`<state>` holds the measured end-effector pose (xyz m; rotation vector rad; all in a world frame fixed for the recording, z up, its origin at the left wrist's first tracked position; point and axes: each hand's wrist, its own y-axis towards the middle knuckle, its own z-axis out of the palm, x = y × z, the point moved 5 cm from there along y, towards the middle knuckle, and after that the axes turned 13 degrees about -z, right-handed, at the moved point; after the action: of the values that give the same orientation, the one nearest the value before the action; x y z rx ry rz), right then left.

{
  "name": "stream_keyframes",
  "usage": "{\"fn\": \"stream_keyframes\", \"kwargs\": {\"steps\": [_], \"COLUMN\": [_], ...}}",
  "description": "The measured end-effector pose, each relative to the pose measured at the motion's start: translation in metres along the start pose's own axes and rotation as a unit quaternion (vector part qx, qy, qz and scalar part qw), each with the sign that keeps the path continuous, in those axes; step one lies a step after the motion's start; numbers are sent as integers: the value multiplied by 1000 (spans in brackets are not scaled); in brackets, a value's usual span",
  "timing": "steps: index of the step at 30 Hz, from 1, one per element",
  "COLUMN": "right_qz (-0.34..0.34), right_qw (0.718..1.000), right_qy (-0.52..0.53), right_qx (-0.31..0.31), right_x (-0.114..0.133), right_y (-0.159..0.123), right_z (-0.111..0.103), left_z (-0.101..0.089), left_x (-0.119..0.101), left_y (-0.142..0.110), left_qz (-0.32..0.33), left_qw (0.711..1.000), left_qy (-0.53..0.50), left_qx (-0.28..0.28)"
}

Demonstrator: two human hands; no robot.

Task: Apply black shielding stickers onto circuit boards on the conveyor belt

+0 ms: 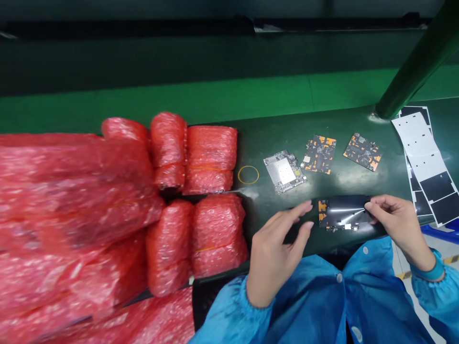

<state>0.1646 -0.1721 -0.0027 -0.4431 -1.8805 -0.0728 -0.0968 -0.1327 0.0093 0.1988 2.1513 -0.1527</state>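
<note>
head view, toward four o'clock: dark glossy film (344,209) lies over a circuit board (323,215), its three o'clock end apparently pinched by the right hand (398,220); the left hand (276,248), thumb and fingers parted, hovers just beyond nine o'clock. an uneven tug could crease or skew the film.

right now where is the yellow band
In the head view, the yellow band lies just right of centre, between the red bundles and the silver-topped circuit board.
</note>
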Motion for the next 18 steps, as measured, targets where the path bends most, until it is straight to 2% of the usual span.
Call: {"fn": "stream_keyframes", "kwargs": {"steps": [3, 5, 11, 18], "right_qz": [63, 79, 100, 101], "right_qw": [997, 996, 994, 994], "right_qy": [6, 0, -16, -41], "right_qx": [42, 49, 50, 27], "right_x": [-11, -13, -5, 0], "right_y": [-1, -2, -7, -14], "right_z": [2, 5, 18, 17], "left_z": [0, 3, 4, 3], "left_x": [8, 13, 16, 21], "left_y": [-13, -20, -19, -9], "left_qz": [106, 134, 128, 122], "left_qw": [989, 981, 982, 976], "left_qy": [105, 135, 126, 159], "left_qx": [19, 34, 51, 87]}}
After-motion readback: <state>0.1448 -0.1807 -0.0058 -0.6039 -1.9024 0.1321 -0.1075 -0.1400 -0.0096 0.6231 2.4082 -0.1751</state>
